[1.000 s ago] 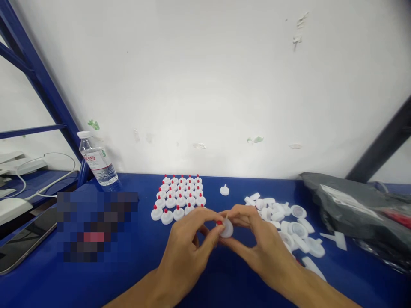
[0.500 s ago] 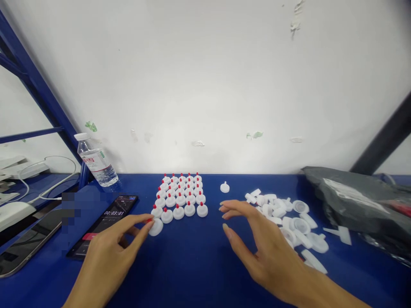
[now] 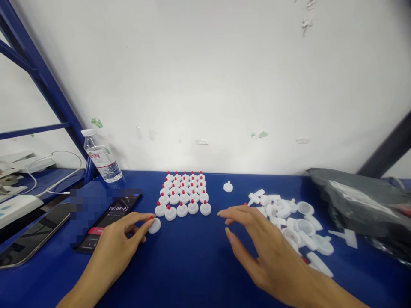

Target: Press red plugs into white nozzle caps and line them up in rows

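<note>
Thumb and forefinger of my left hand [image 3: 120, 241] are pinched on the red tip of a round white cap [image 3: 155, 226], which sits tilted at the front left of a block of similar caps. That block is made of several rows of white caps with red tips [image 3: 182, 209], standing upright close together. My right hand [image 3: 265, 250] hovers over the table with thumb and fingers apart, holding nothing. Partly behind it lies a loose pile of white plastic parts [image 3: 305, 227], some round and some long, with bits of red showing. A lone white cap without red [image 3: 228, 186] stands farther back.
A clear water bottle [image 3: 104, 160] stands at the back left. Two phones lie at left; the nearer-to-centre phone [image 3: 117, 209] displays a running timer. A dark plastic bag [image 3: 346, 201] lies on the blue table [image 3: 192, 269] at right. The white wall [image 3: 205, 85] bounds the back.
The view has shifted slightly, moving most things a little to the right in the picture. My left hand still pinches the tilted cap, and my right hand stays open.
</note>
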{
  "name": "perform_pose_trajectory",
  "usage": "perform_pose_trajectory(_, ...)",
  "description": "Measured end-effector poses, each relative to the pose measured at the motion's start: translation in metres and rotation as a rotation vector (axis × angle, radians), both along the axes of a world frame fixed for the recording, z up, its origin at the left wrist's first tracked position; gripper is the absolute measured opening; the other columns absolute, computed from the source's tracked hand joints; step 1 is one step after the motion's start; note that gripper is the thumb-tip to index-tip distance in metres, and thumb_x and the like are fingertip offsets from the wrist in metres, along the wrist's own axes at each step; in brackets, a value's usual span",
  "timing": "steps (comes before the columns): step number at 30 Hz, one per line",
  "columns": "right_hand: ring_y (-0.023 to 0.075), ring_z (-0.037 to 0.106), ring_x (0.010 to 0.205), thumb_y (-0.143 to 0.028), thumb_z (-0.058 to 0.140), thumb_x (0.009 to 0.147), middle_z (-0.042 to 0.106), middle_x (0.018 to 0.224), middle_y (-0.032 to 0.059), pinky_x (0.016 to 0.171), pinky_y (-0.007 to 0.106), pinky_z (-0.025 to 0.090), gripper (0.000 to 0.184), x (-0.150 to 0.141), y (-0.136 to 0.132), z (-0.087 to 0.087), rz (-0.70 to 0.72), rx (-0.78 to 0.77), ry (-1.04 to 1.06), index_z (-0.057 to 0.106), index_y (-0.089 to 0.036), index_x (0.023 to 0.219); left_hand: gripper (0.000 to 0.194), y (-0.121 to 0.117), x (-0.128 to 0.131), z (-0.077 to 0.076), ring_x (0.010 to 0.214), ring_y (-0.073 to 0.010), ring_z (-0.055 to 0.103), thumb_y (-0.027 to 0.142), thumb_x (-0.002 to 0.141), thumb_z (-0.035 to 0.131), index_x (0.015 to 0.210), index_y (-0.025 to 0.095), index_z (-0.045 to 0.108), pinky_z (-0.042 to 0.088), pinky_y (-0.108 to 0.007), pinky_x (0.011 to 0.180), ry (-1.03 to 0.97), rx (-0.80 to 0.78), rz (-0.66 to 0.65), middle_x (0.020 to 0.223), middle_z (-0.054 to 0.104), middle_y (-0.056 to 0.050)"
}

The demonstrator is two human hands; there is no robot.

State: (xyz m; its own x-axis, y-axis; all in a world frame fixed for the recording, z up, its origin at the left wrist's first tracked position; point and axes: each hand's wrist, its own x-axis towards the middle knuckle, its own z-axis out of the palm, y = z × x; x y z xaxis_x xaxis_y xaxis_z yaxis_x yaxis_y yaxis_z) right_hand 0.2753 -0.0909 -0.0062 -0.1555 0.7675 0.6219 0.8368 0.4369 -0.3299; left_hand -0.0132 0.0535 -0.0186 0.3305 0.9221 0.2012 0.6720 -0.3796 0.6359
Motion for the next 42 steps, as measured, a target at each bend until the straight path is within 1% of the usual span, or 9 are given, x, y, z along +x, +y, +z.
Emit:
perform_pose_trajectory(7, 0.023, 0.062, 0.105, -0.011, 0.046, 0.095, 0.064, 0.114, 0.0066, 0.098, 0.045, 0.05, 0.038, -0.001, 0.002, 0.002, 0.051, -0.016, 0.013, 0.047, -0.027, 0.129, 0.046, 0.003, 0.003, -0.004, 0.055, -0.018, 0.065, 0.06, 0.084, 0.057, 0.104, 0.022, 0.074, 0.047, -0.024, 0.051, 0.014, 0.076, 0.036, 0.069, 0.071, 0.0)
perform_pose_trajectory(12, 0.0212, 0.061, 0.104, -0.009, 0.046, 0.094, 0.064, 0.115, 0.005, 0.1, 0.044, 0.046, 0.037, 0.0, 0.002, 0.003, 0.067, -0.025, 0.0, 0.047, -0.026, 0.127, 0.05, -0.003, 0.003, -0.002, 0.061, -0.0182, 0.067, 0.062, 0.082, 0.06, 0.113, 0.023, 0.07, 0.051, -0.025, 0.053, 0.016, 0.109, 0.074, 0.091, 0.075, -0.003)
perform_pose_trajectory(15, 0.0201, 0.062, 0.102, -0.008, 0.046, 0.095, 0.064, 0.114, 0.0047, 0.101, 0.044, 0.045, 0.036, -0.001, 0.002, 0.003, 0.079, -0.012, -0.004, 0.047, -0.024, 0.126, 0.043, -0.011, 0.003, -0.002, 0.064, -0.0167, 0.067, 0.055, 0.088, 0.056, 0.116, 0.023, 0.067, 0.05, -0.023, 0.054, 0.042, 0.272, 0.09, 0.097, 0.073, -0.003)
perform_pose_trajectory(19, 0.0195, 0.061, 0.102, -0.006, 0.045, 0.095, 0.064, 0.111, 0.0045, 0.103, 0.043, 0.042, 0.035, 0.0, 0.002, 0.005, 0.087, -0.027, -0.013, 0.05, -0.024, 0.124, 0.033, -0.017, 0.005, -0.01, 0.056, -0.0156, 0.063, 0.045, 0.093, 0.052, 0.105, 0.022, 0.073, 0.049, -0.024, 0.059, 0.182, 0.45, -0.105, 0.077, 0.072, -0.001)
perform_pose_trajectory(22, 0.0198, 0.061, 0.103, -0.006, 0.044, 0.095, 0.064, 0.11, 0.0048, 0.103, 0.043, 0.041, 0.033, -0.001, 0.002, 0.006, 0.093, -0.032, -0.032, 0.052, -0.024, 0.122, 0.033, -0.018, 0.009, -0.014, 0.075, -0.0189, 0.072, 0.042, 0.096, 0.048, 0.112, 0.026, 0.073, 0.053, -0.023, 0.072, 0.319, 0.352, -0.291, 0.095, 0.077, -0.001)
perform_pose_trajectory(27, 0.0199, 0.061, 0.1, -0.007, 0.045, 0.095, 0.065, 0.107, 0.0046, 0.103, 0.044, 0.041, 0.032, 0.002, 0.004, 0.01, 0.089, 0.001, -0.062, 0.053, -0.023, 0.121, 0.042, -0.015, 0.012, -0.014, 0.089, -0.0227, 0.074, 0.04, 0.101, 0.038, 0.133, 0.028, 0.061, 0.055, -0.028, 0.073, 0.441, 0.257, -0.249, 0.104, 0.077, -0.002)
perform_pose_trajectory(32, 0.0216, 0.06, 0.105, -0.012, 0.048, 0.096, 0.065, 0.111, 0.005, 0.097, 0.042, 0.044, 0.026, 0.025, 0.013, 0.014, -0.058, -0.008, -0.095, 0.057, -0.024, 0.118, 0.04, -0.016, 0.008, -0.02, 0.089, -0.0206, 0.074, 0.036, 0.101, 0.039, 0.133, 0.025, 0.06, 0.055, -0.028, 0.077, 0.416, 0.371, -0.318, 0.108, 0.076, -0.002)
perform_pose_trajectory(36, 0.0252, 0.058, 0.113, -0.021, 0.048, 0.098, 0.063, 0.122, 0.008, 0.1, 0.045, 0.043, 0.027, 0.055, 0.033, 0.019, -0.221, -0.083, -0.195, 0.058, -0.024, 0.123, 0.035, -0.036, 0.033, -0.018, 0.078, -0.0179, 0.073, 0.027, 0.101, 0.039, 0.126, 0.02, 0.062, 0.055, -0.027, 0.069, 0.353, 0.483, -0.473, 0.097, 0.076, -0.003)
perform_pose_trajectory(42, 0.0279, 0.065, 0.106, -0.038, 0.055, 0.096, 0.072, 0.112, 0.0119, 0.09, 0.037, 0.048, 0.033, 0.082, 0.09, 0.026, -0.342, -0.372, -0.19, 0.064, -0.017, 0.121, 0.03, -0.064, 0.115, 0.004, 0.078, -0.021, 0.071, 0.014, 0.098, 0.037, 0.106, 0.022, 0.065, 0.053, -0.029, 0.06, 0.512, 0.46, -0.618, 0.089, 0.069, -0.003)
